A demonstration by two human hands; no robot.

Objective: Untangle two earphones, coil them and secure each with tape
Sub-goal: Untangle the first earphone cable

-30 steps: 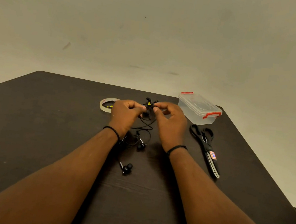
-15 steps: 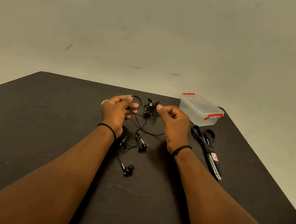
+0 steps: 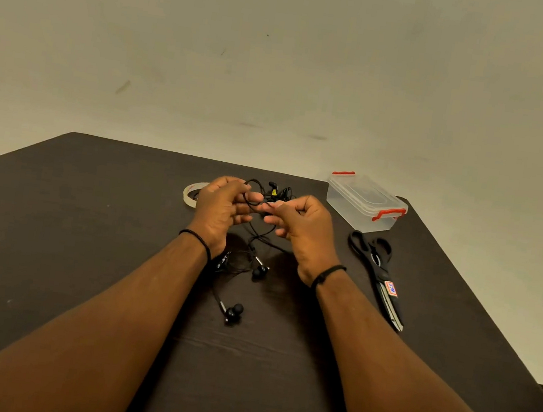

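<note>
Both hands, left (image 3: pixel 219 211) and right (image 3: pixel 305 226), pinch the tangled earphones (image 3: pixel 265 201) above the table (image 3: pixel 87 233)

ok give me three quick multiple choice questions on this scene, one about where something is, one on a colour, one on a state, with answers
1. Where do the scissors lie?
A. right of the right hand
B. beside the tape roll
C. inside the box

2. What colour are the clips on the clear box?
A. blue
B. red
C. green

3. What state is the earphone cable in?
A. coiled and taped
B. tangled, held by both hands
C. untouched on the table

Answers: 1 A, they lie past the right wrist. 2 B, both clips show red. 3 B, the left hand and right hand pinch loose loops.
</note>
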